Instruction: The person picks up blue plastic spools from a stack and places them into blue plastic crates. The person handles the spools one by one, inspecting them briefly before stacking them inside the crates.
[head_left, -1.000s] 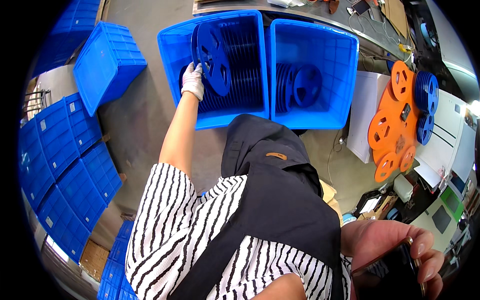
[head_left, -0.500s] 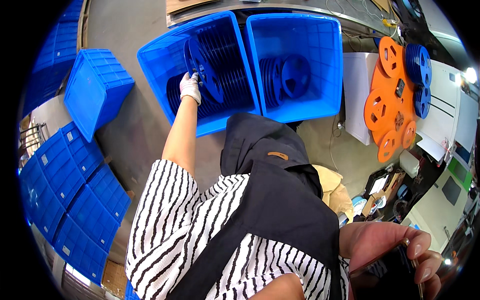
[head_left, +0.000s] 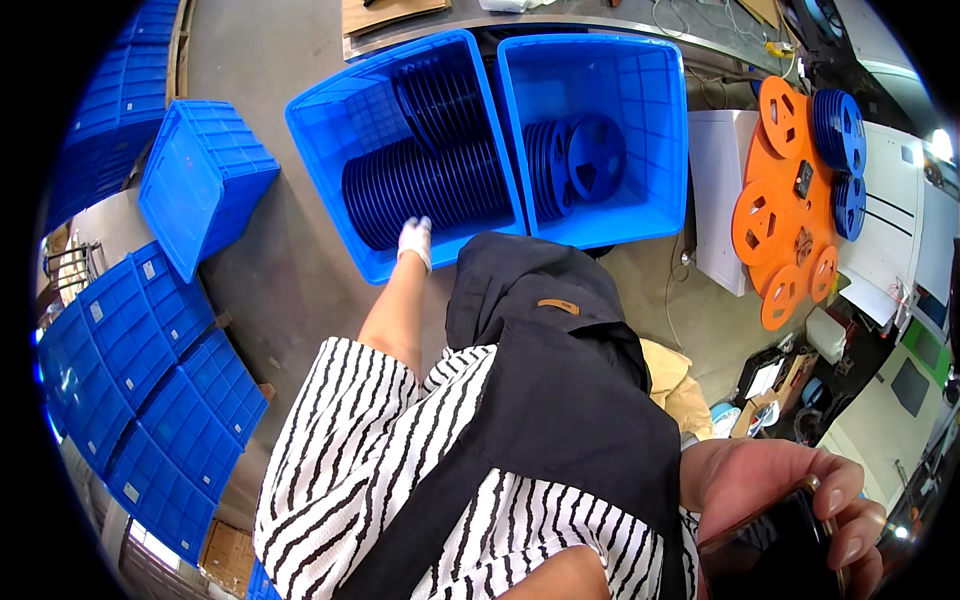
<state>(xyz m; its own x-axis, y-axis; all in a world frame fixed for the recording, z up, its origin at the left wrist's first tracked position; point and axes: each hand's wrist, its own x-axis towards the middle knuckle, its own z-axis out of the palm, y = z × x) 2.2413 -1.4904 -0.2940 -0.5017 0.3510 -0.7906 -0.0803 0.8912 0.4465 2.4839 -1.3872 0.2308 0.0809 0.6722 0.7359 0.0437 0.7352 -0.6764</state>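
My left hand (head_left: 415, 242), in a white glove, is over the near side of the left blue bin (head_left: 377, 268). Its fingers are stretched out and hold nothing. Just beyond them, a long row of dark blue reels (head_left: 420, 190) stands on edge inside the bin. A shorter row of the same reels (head_left: 440, 105) stands behind it. At the lower right, my bare right hand (head_left: 800, 480) is closed around a smartphone (head_left: 775, 550) with a dark screen.
A second blue bin (head_left: 655, 215) adjoins the first and holds several blue reels (head_left: 595, 155). Left of them are a tilted blue bin (head_left: 180, 195) and stacked blue bins (head_left: 130, 350). On the right is an orange panel (head_left: 800, 200) with discs; a workbench (head_left: 560, 22) runs behind.
My left hand has let go of a blue reel that was tilted over the rows; it now stands among the others. The hand has drawn back toward the bin's near rim.
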